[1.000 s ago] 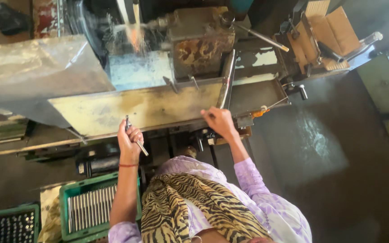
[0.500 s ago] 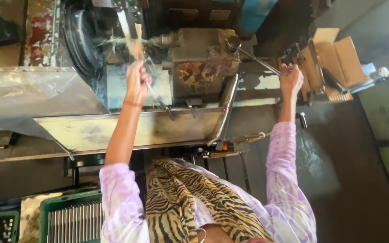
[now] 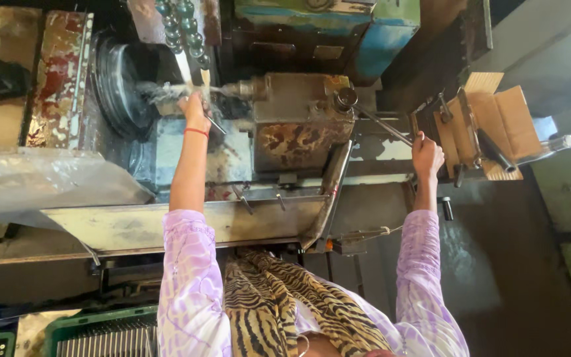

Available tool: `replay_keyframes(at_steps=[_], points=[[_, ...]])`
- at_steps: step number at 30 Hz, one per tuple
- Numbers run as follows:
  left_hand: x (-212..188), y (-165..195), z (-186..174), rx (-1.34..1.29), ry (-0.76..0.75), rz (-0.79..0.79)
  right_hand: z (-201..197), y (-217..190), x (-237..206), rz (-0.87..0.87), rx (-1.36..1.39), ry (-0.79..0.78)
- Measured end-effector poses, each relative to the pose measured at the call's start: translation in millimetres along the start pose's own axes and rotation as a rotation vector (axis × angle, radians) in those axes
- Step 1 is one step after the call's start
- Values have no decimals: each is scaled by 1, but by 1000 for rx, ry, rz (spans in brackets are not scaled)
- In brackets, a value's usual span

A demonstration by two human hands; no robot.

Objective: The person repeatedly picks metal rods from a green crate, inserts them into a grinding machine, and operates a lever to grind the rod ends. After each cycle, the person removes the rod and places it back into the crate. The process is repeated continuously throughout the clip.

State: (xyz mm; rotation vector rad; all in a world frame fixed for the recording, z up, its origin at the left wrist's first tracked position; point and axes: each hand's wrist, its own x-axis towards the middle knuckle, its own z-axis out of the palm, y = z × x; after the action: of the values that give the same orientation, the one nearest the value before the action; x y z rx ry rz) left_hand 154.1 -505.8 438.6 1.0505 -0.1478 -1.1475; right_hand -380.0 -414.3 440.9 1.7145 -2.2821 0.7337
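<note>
The left hand [image 3: 195, 112], with a red band at the wrist, is raised to the spindle end of a worn, rust-stained metal lathe [image 3: 299, 125] and is closed around a thin metal rod [image 3: 214, 123], whose free end slants down and to the right of the fingers. Coolant is seen splashing just above this hand, beside the dark round chuck [image 3: 117, 82], and a string of green beads [image 3: 181, 26] hangs over the same spot. The right hand [image 3: 426, 155] is held well apart, out at the right side of the machine, and is clenched around the end of a long thin steel lever [image 3: 384, 129] that runs up and left toward the rusty block. Just beyond that hand a brown cardboard box [image 3: 507, 122] is seen. A cream metal tray [image 3: 166, 225] runs along the front of the lathe, and a green plastic crate of grey metal rods [image 3: 104, 334] stands below at the lower left.
</note>
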Motion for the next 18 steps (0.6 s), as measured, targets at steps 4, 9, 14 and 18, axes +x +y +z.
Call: replay_keyframes(at_steps=[4, 9, 14, 18], points=[[10, -7, -5, 5, -6, -32, 11, 6, 0, -3, -70, 30], [23, -11, -13, -5, 21, -13, 18, 10, -2, 2, -3, 63], [29, -11, -17, 19, -2, 45, 20, 8, -3, 13, -24, 59], [30, -11, -18, -18, 29, -40, 19, 6, -3, -9, -41, 72]])
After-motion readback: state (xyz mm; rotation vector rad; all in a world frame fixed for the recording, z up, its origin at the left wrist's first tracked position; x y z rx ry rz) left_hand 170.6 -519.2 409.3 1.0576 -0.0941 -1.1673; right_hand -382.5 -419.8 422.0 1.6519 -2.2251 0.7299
